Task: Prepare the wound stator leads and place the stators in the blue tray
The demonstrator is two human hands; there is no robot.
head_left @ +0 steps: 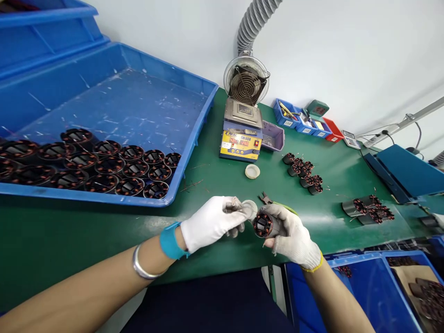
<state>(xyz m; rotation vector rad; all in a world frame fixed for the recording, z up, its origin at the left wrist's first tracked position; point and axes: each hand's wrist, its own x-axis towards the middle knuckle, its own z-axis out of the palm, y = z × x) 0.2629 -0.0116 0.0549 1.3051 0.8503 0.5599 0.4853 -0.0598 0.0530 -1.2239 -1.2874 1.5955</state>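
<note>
Gloved in white, my right hand (294,237) grips a motor stator (262,225), a dark metal cylinder whose open end with copper windings faces me. My left hand (218,219), also gloved, is closed in a pinch just left of the stator's end; what lies between its fingertips is too small to make out. A small round pale dish (252,208) sits right behind these fingertips, partly covered by them. Behind the stator lie wire cutters (266,199) with a green handle, partly hidden by my right hand.
A large blue tray (194,152) at left holds rows of stators. Behind my hands stand a yellow-fronted soldering pot (241,144), a fume fan (247,85) and a white round lid (252,171). Stator groups (305,171) are at right, blue bins (367,282) below.
</note>
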